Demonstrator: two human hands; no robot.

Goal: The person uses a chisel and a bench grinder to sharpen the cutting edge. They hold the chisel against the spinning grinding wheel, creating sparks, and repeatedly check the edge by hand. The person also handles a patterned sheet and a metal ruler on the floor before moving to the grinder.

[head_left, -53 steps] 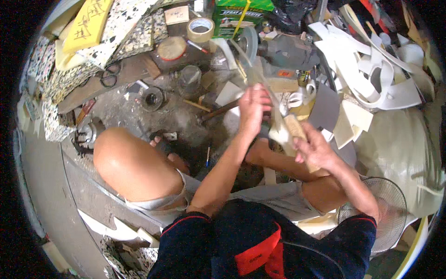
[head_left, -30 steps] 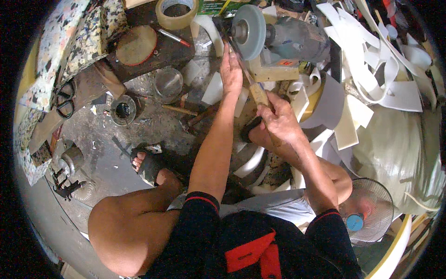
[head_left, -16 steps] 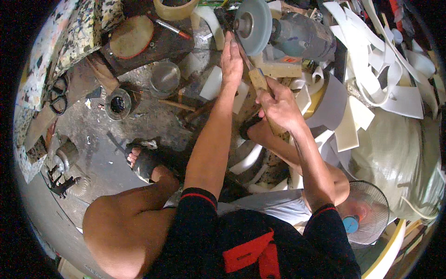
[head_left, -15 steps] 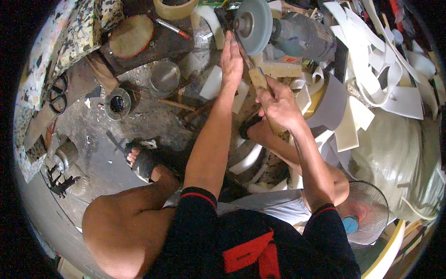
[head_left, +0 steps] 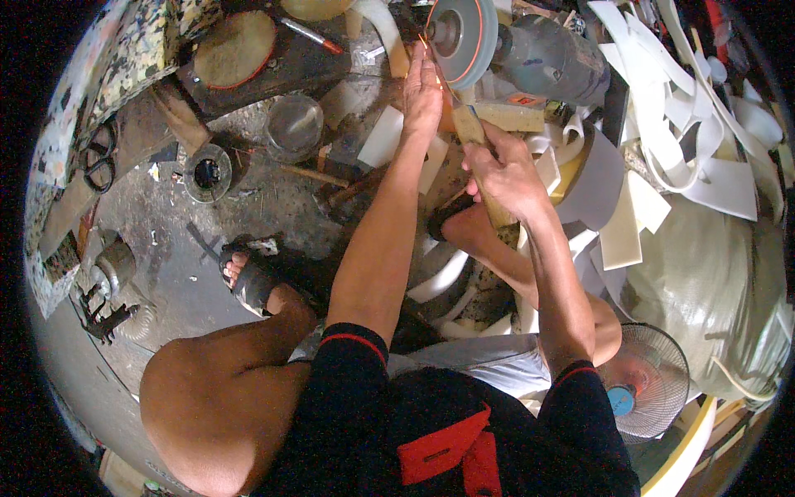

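My right hand (head_left: 507, 170) is wrapped round the wooden handle of a knife (head_left: 468, 127), which points up and away to the left. Its dark, narrow blade lies against the near left side of a grey grinding wheel (head_left: 478, 45), where orange sparks fly and an orange ring shows on the wheel. Along the far part of the blade, my left hand (head_left: 422, 103) presses with fingers together and nearly straight; its thumb and the blade's tip are hard to make out. The wheel sits on the shaft of a grey motor (head_left: 553, 60) to the right.
White foam offcuts (head_left: 654, 99) heap up at the right, above a pale plastic sack (head_left: 704, 282). A fan (head_left: 646, 381) stands by my right knee. Scissors (head_left: 101, 157), a round tin (head_left: 207, 174), a clear bowl (head_left: 294, 126) and a marker (head_left: 311, 36) lie to the left.
Sparks and an orange ring on the wheel now show, absent before. Both hands and the knife have shifted slightly right and down in the picture, with the grip unchanged.
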